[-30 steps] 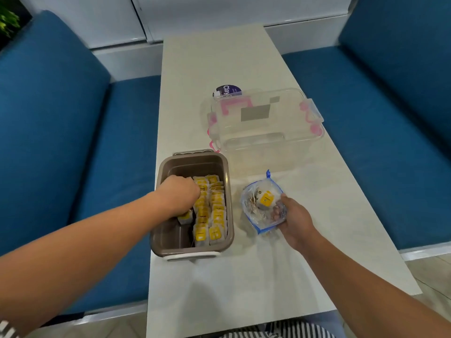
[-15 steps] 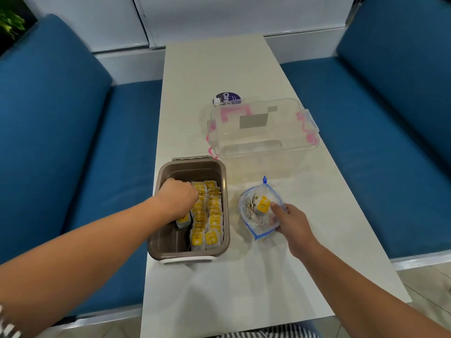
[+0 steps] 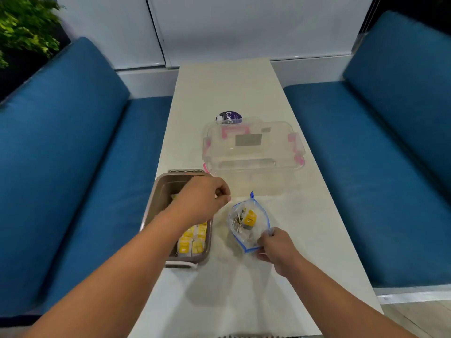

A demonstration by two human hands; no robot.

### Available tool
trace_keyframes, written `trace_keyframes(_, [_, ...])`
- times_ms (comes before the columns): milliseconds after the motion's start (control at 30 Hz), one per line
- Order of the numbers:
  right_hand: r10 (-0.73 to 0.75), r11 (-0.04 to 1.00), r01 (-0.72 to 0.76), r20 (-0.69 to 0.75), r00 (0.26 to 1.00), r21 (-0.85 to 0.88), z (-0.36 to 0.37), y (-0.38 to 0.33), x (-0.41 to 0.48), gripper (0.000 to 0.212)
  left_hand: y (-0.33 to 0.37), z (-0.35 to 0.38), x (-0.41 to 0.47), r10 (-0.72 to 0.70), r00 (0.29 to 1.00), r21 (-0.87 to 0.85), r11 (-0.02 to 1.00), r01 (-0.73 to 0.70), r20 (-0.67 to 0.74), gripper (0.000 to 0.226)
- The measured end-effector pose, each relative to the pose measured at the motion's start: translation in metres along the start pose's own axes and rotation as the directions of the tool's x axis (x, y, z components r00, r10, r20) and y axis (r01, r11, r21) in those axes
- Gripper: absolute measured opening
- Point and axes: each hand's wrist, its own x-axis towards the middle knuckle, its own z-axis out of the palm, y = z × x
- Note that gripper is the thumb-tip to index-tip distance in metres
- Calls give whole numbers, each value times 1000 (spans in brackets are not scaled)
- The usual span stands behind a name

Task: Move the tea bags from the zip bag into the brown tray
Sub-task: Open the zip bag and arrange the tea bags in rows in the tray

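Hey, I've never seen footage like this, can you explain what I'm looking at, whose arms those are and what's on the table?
There is no machine here: these are a person's two bare arms, filmed by one wide-angle camera worn on their head, looking forward and down. A pale table stands between blue benches. On it are a brown tray with rows of yellow-tagged tea bags, a zip bag with some more, and a clear box with pink clips. The right hand pinches the near edge of the zip bag. The left hand hovers over the tray, fingers curled; whether they hold anything I cannot tell.
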Motion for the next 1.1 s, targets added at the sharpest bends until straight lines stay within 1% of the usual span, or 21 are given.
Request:
trace_keyframes(100, [-16, 999, 16, 7, 1000, 48, -11, 0, -3, 14, 21, 48, 1, -36, 999, -17, 999, 37, 40, 14])
trace_keyframes(200, [-43, 998, 43, 12, 999, 46, -27, 4, -5, 5, 30, 99, 6, -123, 990, -11, 992, 124, 66, 23])
trace_keyframes(267, [-59, 997, 57, 32, 998, 46, -38, 5, -4, 3, 36, 122, 7, -173, 981, 50, 984, 169, 86, 25])
trace_keyframes(333, [-66, 996, 62, 67, 996, 64, -48, 6, -4, 5, 38, 138, 6, -194, 978, 104, 977, 186, 74, 24])
trace_keyframes(433, [-45, 993, 31, 117, 992, 117, -61, 2, -2, 9, 45, 150, 3, -205, 978, 131, 972, 197, 46, 21])
trace_keyframes(500, [-19, 984, -6, 138, 990, 180, -65, -3, -3, 9, 48, 155, 1, -204, 979, 138, 971, 198, 31, 18])
trace_keyframes(533, [-6, 974, -30, 155, 988, 226, -67, -6, -4, 5, 51, 157, 0, -195, 980, 149, 970, 190, 26, 17])
trace_keyframes(567, [2, 962, -51, 178, 984, 268, -68, -9, -5, 10, 53, 158, -1, -193, 981, 151, 971, 187, 26, 17])
trace_keyframes(633, [7, 952, -74, 221, 975, 296, -70, -11, -1, 28, 56, 162, -1, -195, 981, 133, 973, 190, 25, 17])
trace_keyframes(667, [5, 956, -70, 224, 975, 284, -71, -12, 1, 31, 58, 162, -2, -196, 980, 126, 973, 192, 23, 17])
trace_keyframes(733, [-10, 972, -27, 155, 988, 235, -72, -11, 6, 29, 63, 161, -3, -200, 980, 85, 976, 198, 12, 17])
trace_keyframes(800, [-54, 988, 41, 81, 995, 152, -73, -11, 12, 26, 65, 161, -2, -218, 976, -8, 976, 218, -7, 14])
trace_keyframes(900, [-91, 990, 81, 87, 992, 114, -75, -12, 17, 23, 67, 161, -3, -244, 969, -157, 959, 237, -28, 7])
trace_keyframes(967, [-87, 991, 75, 107, 990, 113, -76, -14, 19, 22, 68, 160, -5, -263, 965, -261, 933, 249, -21, 14])
trace_keyframes(1033, [-96, 992, 86, 103, 990, 95, -75, -15, 19, 20, 68, 159, -7, -258, 966, -275, 930, 244, -18, 24])
trace_keyframes(1100, [-111, 992, 105, 91, 990, 66, -74, -15, 19, 19, 69, 157, -7, -218, 976, -219, 954, 206, -31, 22])
